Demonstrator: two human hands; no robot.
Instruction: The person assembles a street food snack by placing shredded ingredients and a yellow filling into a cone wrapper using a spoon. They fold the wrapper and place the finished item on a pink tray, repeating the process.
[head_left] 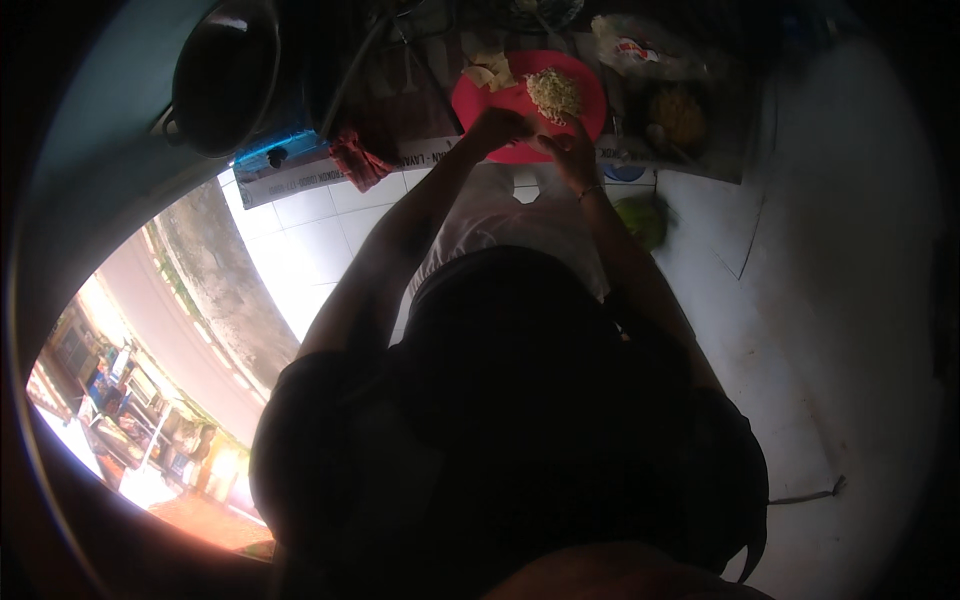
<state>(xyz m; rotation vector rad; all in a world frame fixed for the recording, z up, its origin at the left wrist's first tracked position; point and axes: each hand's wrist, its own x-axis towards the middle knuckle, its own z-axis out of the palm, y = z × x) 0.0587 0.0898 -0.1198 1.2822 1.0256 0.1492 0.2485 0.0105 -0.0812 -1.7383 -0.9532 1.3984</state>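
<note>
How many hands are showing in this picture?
2: the left hand at the near-left part of the red plate, and the right hand at its near-right edge. Dark areas could hide others.

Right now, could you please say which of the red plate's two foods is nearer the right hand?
The pale shredded heap, close to the right hand; the flat pieces lie farther off, left of the heap.

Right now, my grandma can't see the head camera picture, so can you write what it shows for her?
A person's left hand and right hand work at a red plate bearing a pale food heap and yellowish pieces. Toward the upper left are a red cloth and a dark pan.
</note>
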